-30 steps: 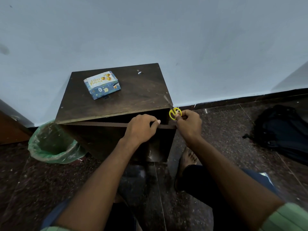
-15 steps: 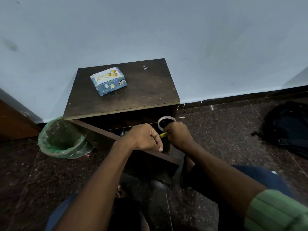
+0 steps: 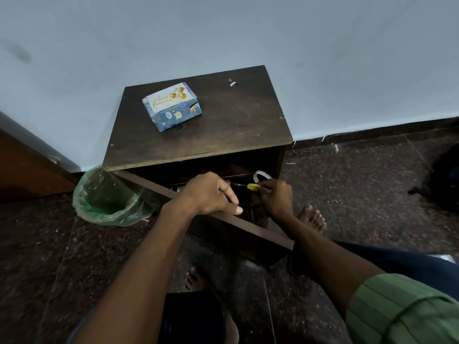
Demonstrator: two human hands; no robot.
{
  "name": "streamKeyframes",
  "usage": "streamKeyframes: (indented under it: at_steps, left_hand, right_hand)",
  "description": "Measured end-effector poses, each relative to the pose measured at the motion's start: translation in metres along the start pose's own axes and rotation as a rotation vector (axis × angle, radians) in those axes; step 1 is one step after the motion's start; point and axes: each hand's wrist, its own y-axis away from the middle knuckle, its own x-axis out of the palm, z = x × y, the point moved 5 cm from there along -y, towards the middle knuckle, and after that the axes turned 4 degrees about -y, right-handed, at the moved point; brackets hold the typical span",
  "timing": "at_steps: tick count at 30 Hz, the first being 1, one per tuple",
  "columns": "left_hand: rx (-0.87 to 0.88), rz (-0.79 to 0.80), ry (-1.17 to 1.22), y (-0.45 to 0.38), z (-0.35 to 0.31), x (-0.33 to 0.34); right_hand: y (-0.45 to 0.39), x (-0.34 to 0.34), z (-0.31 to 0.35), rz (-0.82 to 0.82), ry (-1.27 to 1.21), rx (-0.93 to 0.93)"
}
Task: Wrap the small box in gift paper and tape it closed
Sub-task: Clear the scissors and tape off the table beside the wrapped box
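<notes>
A small box (image 3: 172,105) wrapped in blue "Happy Birthday" gift paper lies on the dark wooden cabinet top (image 3: 236,120). The cabinet door (image 3: 223,219) is swung open toward me. My left hand (image 3: 211,194) grips the door's top edge. Just inside the cabinet opening, my right hand (image 3: 275,197) holds yellow-handled scissors (image 3: 252,186) and a clear tape roll (image 3: 260,175). The scissors' blades point left, partly hidden behind my left hand.
A bin lined with a green bag (image 3: 109,202) stands on the floor left of the cabinet. A dark backpack (image 3: 444,180) lies at the right edge. My bare feet (image 3: 311,218) rest on the dark stone floor. A scrap of tape (image 3: 233,83) lies on the cabinet top.
The cabinet door has swung open under my left hand. My right hand, with the scissors and tape roll, has moved from the cabinet's front corner down into the opening.
</notes>
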Motion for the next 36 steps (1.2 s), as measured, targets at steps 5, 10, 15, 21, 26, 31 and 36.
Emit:
streamKeyframes:
  at_steps: [5, 10, 15, 21, 26, 31, 36]
  left_hand:
    - [-0.178, 0.025, -0.106, -0.04, 0.023, 0.007]
    - [-0.284, 0.002, 0.256, -0.06, 0.019, 0.037]
    - [-0.284, -0.127, 0.44, -0.057, 0.012, 0.025]
    - [-0.312, -0.201, 0.543, -0.056, 0.011, 0.024]
    - [-0.281, -0.217, 0.66, -0.057, 0.011, 0.026]
    - [-0.249, -0.272, 0.833, -0.058, 0.012, 0.031]
    - [-0.179, -0.305, 0.886, -0.055, 0.005, 0.027]
  right_hand:
    - [0.01, 0.004, -0.009, -0.017, -0.462, 0.21]
    - [0.025, 0.0, 0.007, 0.079, -0.7, 0.196]
    - [0.033, -0.006, 0.021, 0.147, -0.748, 0.129]
    - [0.043, -0.015, 0.033, 0.135, -0.517, 0.006]
    - [0.043, -0.022, 0.046, 0.077, -0.133, -0.214]
    - [0.043, -0.025, 0.05, -0.004, -0.088, -0.344]
    - [0.032, -0.04, 0.036, -0.197, -0.44, -0.031]
